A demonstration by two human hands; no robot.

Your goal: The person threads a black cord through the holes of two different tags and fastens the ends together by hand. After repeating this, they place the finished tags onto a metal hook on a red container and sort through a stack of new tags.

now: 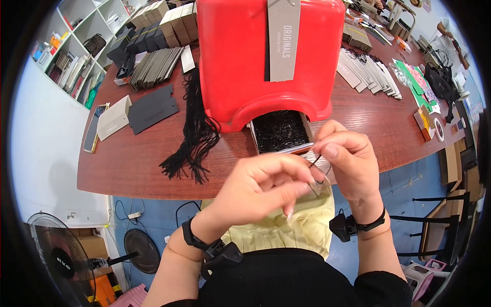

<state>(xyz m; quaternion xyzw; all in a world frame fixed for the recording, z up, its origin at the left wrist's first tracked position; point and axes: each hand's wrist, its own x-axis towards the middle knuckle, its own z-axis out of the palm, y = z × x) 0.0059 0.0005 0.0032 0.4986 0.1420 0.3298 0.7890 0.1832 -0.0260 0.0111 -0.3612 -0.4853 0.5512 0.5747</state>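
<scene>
My left hand (261, 187) and my right hand (350, 161) are close together in front of the table edge. Stretched between their fingertips is a thin black cord (315, 160), pinched by both hands. Just beyond them, a shallow box (254, 139) of small black pieces (281, 130) sits under the arched opening of a red plastic stool (245, 66). On the stool's face hangs a grey tag (283, 56) with a black one behind it. A bundle of black cords (192, 138) drapes over the table, left of the stool.
On the left lie a phone (94, 128), a light tag (113, 117), a black tag (153, 109) and a row of grey tags (153, 66). More tags (371, 74) fan out at the right, near a tape roll (439, 129). A fan (59, 256) stands lower left.
</scene>
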